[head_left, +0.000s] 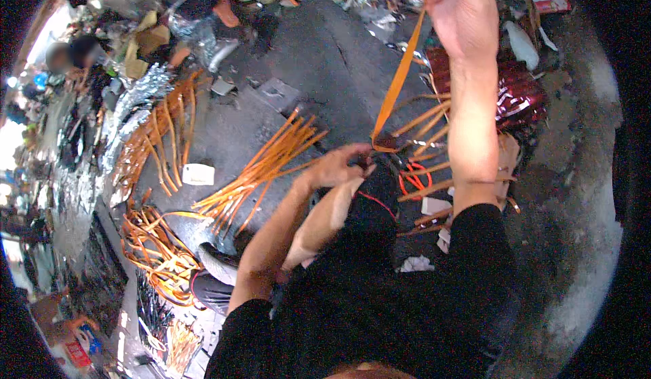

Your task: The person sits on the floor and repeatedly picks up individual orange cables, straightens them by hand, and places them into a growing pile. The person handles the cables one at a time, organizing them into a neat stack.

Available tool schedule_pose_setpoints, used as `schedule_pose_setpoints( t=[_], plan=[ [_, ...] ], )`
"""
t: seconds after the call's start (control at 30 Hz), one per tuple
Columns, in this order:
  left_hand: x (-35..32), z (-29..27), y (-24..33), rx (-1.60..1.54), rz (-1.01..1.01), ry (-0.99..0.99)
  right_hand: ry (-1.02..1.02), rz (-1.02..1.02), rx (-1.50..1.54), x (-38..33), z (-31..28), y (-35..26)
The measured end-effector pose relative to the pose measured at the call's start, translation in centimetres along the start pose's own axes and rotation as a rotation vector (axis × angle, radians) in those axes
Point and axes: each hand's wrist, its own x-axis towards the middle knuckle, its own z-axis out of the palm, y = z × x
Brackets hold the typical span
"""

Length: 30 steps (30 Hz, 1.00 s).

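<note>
An orange flat strap (399,79) stretches taut from my raised right hand (462,14) down to a bend beside my left fingertips. The right fingers are closed on its upper end, near the top edge of the view. My left hand (340,165) is low in the middle, its fingers curled together. Dark material lies at those fingertips, and what they grip is hidden. Left of this hand, a fanned bundle of orange-brown strips (264,168) lies on the dark floor. More brown strips (428,122) lie under and beside my right forearm.
Tangled orange strapping (159,253) is heaped at the lower left, with a row of brown strips (166,131) above it. Shiny dark-red sheeting (519,97) lies past my right forearm. A red-orange loop (415,181) and a white card (198,175) rest on the floor. Mixed scrap (183,23) lines the far side.
</note>
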Motion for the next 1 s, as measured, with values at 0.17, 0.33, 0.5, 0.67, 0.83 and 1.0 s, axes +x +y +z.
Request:
schedule_pose_setpoints(
  t=[0.17,0.33,0.5,0.67,0.83,1.0],
  plan=[
    [-0.7,2.7,-2.0,0.007,0.055,0.127,-0.074,-0.053,0.076,1.5,-4.4,0.2],
    [-2.0,2.2,-1.0,0.03,-0.009,0.185,0.459,-0.355,-0.086,4.4,-9.1,0.8],
    [-1.4,0.4,-2.6,0.125,-0.165,0.467,0.418,-0.304,-0.176,3.6,-12.1,-1.3],
    [-2.9,-8.4,-4.2,0.391,-0.423,0.639,-0.011,0.213,-0.656,-4.1,-8.2,-0.9],
    [-9.6,-16.4,-10.3,-0.404,-0.338,0.873,-0.218,0.412,-0.72,-10.4,-5.0,2.5],
    [-16.1,-17.8,-11.6,-0.743,-0.213,1.266,-0.33,0.398,-0.733,-12.8,-3.6,5.8]
  ],
)
